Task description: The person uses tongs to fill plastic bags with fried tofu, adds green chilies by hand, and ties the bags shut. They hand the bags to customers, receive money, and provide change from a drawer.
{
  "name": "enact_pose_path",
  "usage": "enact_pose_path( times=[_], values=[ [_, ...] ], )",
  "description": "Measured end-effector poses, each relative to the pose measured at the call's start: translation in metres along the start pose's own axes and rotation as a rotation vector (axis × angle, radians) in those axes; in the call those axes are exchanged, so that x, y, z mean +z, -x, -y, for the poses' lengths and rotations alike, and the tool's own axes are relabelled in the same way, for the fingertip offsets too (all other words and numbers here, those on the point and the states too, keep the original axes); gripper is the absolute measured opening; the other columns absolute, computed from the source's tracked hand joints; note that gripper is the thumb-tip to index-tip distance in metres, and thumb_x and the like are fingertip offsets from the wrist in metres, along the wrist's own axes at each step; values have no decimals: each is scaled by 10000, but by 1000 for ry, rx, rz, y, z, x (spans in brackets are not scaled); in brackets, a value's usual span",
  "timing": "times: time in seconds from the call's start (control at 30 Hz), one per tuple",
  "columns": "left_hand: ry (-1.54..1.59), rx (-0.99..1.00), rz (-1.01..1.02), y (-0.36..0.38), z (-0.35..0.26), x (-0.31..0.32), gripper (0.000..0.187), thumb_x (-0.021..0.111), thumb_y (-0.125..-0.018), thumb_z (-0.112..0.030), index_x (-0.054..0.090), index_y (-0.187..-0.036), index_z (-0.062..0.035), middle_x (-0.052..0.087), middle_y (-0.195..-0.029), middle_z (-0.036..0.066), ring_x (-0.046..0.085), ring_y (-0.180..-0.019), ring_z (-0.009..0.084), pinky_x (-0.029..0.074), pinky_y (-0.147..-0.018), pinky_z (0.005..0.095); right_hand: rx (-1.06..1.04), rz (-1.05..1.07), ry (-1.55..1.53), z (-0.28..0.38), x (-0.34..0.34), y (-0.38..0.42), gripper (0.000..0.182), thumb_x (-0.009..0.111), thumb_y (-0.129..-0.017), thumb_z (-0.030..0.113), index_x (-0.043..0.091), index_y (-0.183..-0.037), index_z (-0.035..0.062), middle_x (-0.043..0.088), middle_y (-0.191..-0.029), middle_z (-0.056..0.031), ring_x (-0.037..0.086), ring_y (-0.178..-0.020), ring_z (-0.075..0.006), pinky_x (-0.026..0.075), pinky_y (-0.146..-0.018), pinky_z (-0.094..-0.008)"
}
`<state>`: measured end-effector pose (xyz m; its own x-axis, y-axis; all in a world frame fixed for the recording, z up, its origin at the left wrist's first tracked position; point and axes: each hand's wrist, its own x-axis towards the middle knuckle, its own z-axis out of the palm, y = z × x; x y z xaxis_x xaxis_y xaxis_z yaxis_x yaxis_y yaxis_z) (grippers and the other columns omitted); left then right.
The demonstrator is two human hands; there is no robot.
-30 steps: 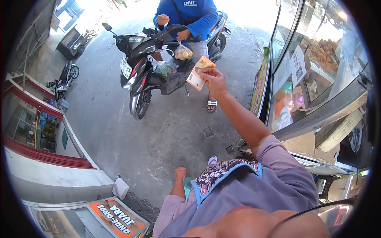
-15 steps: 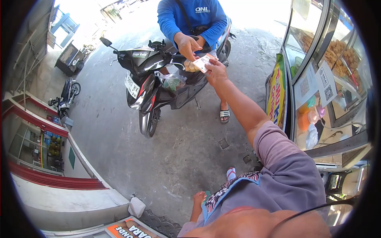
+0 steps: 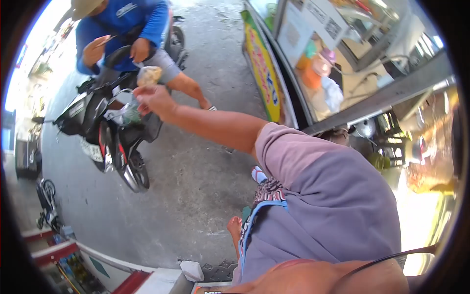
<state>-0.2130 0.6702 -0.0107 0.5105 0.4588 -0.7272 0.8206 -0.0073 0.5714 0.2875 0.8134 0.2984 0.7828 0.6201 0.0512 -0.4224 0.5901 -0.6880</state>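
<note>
My right hand [image 3: 154,102] is stretched out over the scooter, fingers apart and loosely bent, with no note visible in them. Just beyond it hangs a clear plastic bag of yellowish food [image 3: 149,75], held at its top by a person in blue [image 3: 128,14]. Whether my fingers touch the bag is hard to see. That person's other hand [image 3: 96,50] is raised with a thin flat item, probably the banknote. Low beside my apron [image 3: 272,192], my left hand [image 3: 235,225] hangs with curled fingers around or against something green [image 3: 246,213].
The black scooter [image 3: 100,122] stands ahead on grey concrete, another plastic bag [image 3: 128,113] hanging at its front. On the right are a yellow banner [image 3: 263,73] and a glass food stall [image 3: 338,68]. A parked motorbike [image 3: 47,203] and a low wall [image 3: 117,268] lie left.
My right hand has let go of the banknote, which the person in blue appears to have drawn back. The view has turned right, so the scooter sits further left.
</note>
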Motion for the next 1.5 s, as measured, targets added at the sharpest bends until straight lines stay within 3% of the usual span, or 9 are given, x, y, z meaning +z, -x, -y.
enact_pose_path(
  times=[0.2,0.33,0.53,0.73,0.83,0.93,1.1,1.27,1.5],
  values=[
    [-49,127,292,-11,-135,50,302,638,-886,-167,581,-1119,17,641,-973,81,625,-858,160,492,-717,272,279,499,519,12,-109,248,155,597,-851,65,673,-982,32,663,-794,-31,615,-634,-94,490,-584,-254],
    [-113,227,435,14,-223,120,362,650,-886,-187,559,-1164,25,636,-1021,84,610,-899,151,481,-761,263,432,681,827,79,-234,380,177,638,-817,84,682,-976,22,697,-917,-119,662,-825,-204,512,-724,-331],
    [-52,461,626,29,-276,278,395,617,-911,-207,536,-1223,22,637,-1102,106,610,-970,164,477,-811,277,478,462,1584,242,-400,507,301,629,-778,250,676,-1005,57,655,-964,-177,617,-928,-362,486,-807,-438],
    [372,363,769,89,-369,422,373,590,-929,-144,505,-1260,4,600,-1171,68,604,-987,141,481,-828,263,393,-122,1654,389,-464,598,268,592,-804,220,677,-1007,67,678,-917,-166,647,-878,-342,513,-768,-422],
    [237,607,694,93,-406,449,347,588,-929,-139,521,-1238,2,602,-1152,58,604,-985,133,483,-829,250,342,-41,1434,418,-472,603,238,632,-797,180,677,-992,52,676,-880,-161,658,-818,-315,521,-732,-394],
    [145,530,656,85,-439,445,320,609,-916,-134,543,-1186,24,621,-1017,54,581,-918,97,465,-833,223,62,79,1362,432,-477,565,203,655,-790,130,678,-971,39,667,-838,-157,657,-754,-291,522,-704,-364],
    [26,681,597,85,-445,447,374,651,-888,-167,539,-1173,47,630,-999,68,583,-904,98,478,-826,247,-415,-158,1377,476,-474,461,99,651,-808,64,674,-894,21,648,-814,-135,627,-697,-269,488,-633,-340],
    [-389,642,719,122,-479,407,504,655,-891,-214,468,-1302,10,604,-1153,98,593,-1034,163,465,-901,283,-509,-93,1470,509,-481,375,86,639,-830,60,686,-895,29,667,-835,-121,641,-710,-219,506,-652,-296],
    [-20,779,801,162,-500,358,454,606,-922,-135,448,-1329,-11,553,-1237,71,541,-1122,150,437,-946,295,-475,112,760,555,-377,265,160,580,-928,117,668,-1002,6,669,-891,-26,636,-819,-96,516,-717,-257]
  ],
)
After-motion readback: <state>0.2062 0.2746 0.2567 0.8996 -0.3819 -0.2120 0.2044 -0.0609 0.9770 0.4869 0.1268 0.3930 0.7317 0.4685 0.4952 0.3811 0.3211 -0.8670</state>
